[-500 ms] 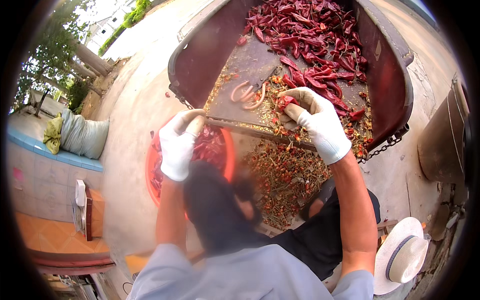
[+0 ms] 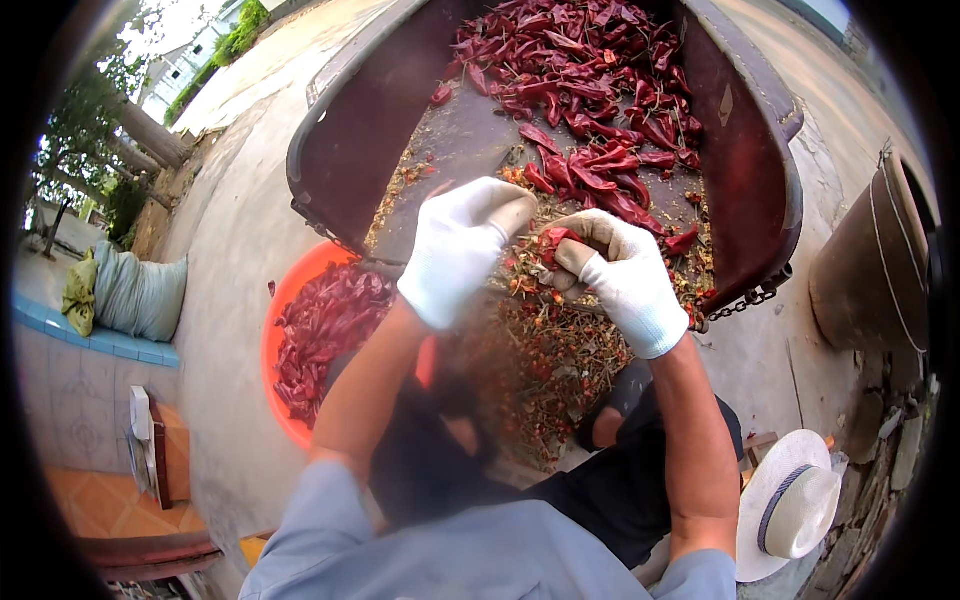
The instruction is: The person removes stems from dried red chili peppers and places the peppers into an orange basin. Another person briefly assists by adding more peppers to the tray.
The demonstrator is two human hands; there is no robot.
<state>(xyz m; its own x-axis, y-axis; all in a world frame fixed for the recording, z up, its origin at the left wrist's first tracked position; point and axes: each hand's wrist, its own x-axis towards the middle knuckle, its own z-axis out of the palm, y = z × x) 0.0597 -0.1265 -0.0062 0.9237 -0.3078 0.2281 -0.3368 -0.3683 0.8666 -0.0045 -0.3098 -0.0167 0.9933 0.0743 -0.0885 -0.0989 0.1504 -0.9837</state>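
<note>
My left hand (image 2: 460, 245), in a white glove, is raised over the trailer's front lip, fingertips closed toward my right hand; anything between them is too small to make out. My right hand (image 2: 618, 285), also gloved, grips a red dried chili (image 2: 555, 242). Both are above plant scraps on the open end of a maroon trailer bed (image 2: 742, 190), where a heap of dried red chilies (image 2: 570, 60) lies farther back. Below left is an orange basin (image 2: 285, 410) of chilies (image 2: 315, 340). A pile of stalks and scraps (image 2: 545, 385) lies between my legs.
A rusty metal drum (image 2: 860, 270) stands at right, a chain (image 2: 745, 300) hangs from the trailer, and a straw hat (image 2: 790, 510) lies near my right elbow. Stuffed sacks (image 2: 140, 290) sit on a tiled ledge at left, with trees (image 2: 120, 130) behind.
My left hand has risen and moved right from over the basin to beside my right hand, which still grips the chili. The view has shifted slightly.
</note>
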